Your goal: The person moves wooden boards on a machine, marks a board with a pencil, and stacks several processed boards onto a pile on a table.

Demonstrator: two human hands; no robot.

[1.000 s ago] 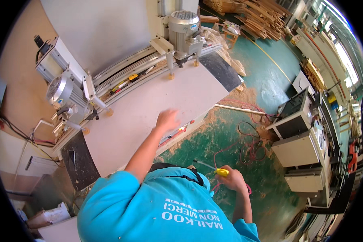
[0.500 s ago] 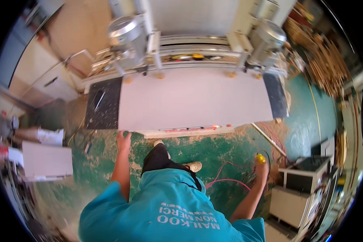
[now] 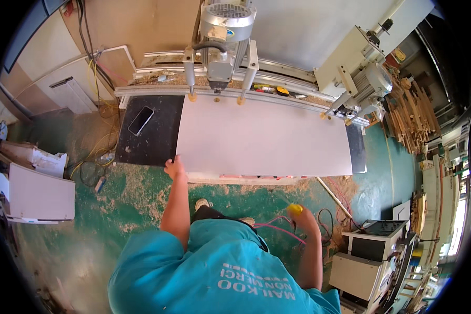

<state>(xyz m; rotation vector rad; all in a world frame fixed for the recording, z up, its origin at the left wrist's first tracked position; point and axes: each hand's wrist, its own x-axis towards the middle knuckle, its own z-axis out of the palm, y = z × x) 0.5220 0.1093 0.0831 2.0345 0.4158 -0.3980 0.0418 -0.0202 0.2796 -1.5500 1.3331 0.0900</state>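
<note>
A large flat white panel [image 3: 267,137] lies across the dark bed of a machine in front of me. My left hand [image 3: 176,168] is at its near left corner, fingertips bent against the edge. Below the panel's near edge and apart from it, my right hand [image 3: 307,222] is closed around a yellow-ended tool [image 3: 295,210]. Blur and the fingers hide most of that tool, so its kind is unclear. A phone [image 3: 141,121] rests on the black bed surface [image 3: 150,141] left of the panel.
Motor units, left [image 3: 227,23] and right [image 3: 372,81], stand above the panel's far side. A pink hose [image 3: 282,230] crosses the dusty green floor. Right are a white-and-black cabinet [image 3: 379,235] and stacked wood strips [image 3: 411,110]; a pale board [image 3: 41,193] stands left.
My view has shifted, moving the machine rightward in the picture. My right hand has come inward and left with the yellow-ended tool. My left hand stays at the panel's corner.
</note>
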